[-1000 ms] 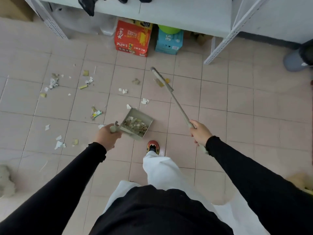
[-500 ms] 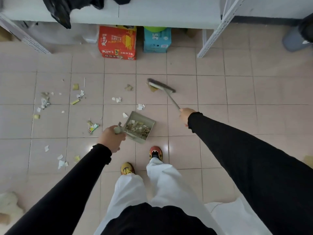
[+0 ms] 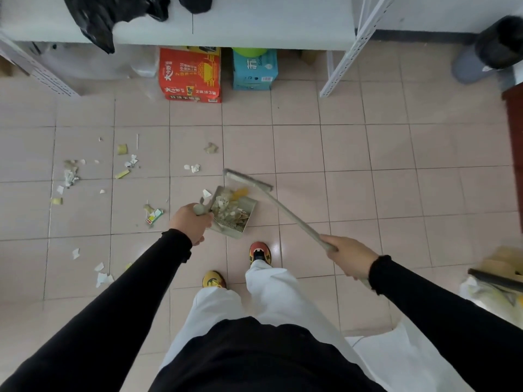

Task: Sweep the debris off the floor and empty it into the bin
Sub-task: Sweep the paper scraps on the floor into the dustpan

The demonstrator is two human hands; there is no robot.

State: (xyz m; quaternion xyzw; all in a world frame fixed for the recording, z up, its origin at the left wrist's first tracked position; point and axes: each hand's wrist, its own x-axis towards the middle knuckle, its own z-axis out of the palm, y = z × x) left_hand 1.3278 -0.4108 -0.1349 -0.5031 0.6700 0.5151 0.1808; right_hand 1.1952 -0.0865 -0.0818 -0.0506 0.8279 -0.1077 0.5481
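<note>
My left hand [image 3: 189,222] grips the handle of a grey-green dustpan [image 3: 249,207] that rests on the pink tiled floor and holds paper scraps and a yellow piece. My right hand [image 3: 349,256] holds the long handle of a broom [image 3: 285,208]; its brush head [image 3: 247,180] sits at the dustpan's far open edge. Scattered debris [image 3: 124,165] of white and yellow paper bits lies to the left, with a small green-and-white wrapper [image 3: 154,216] near the pan. A dark bin [image 3: 501,42] stands at the far right.
A white shelf [image 3: 254,21] spans the back, with a black bag [image 3: 104,18] on it and a red carton [image 3: 190,75] and blue carton [image 3: 254,69] beneath. White metal legs [image 3: 339,69] stand right of them. My shoes [image 3: 259,252] are just behind the dustpan.
The broom head has swept back from the far tiles to the dustpan's mouth, pushing a yellow scrap and more paper in. My right hand drew back to the right.
</note>
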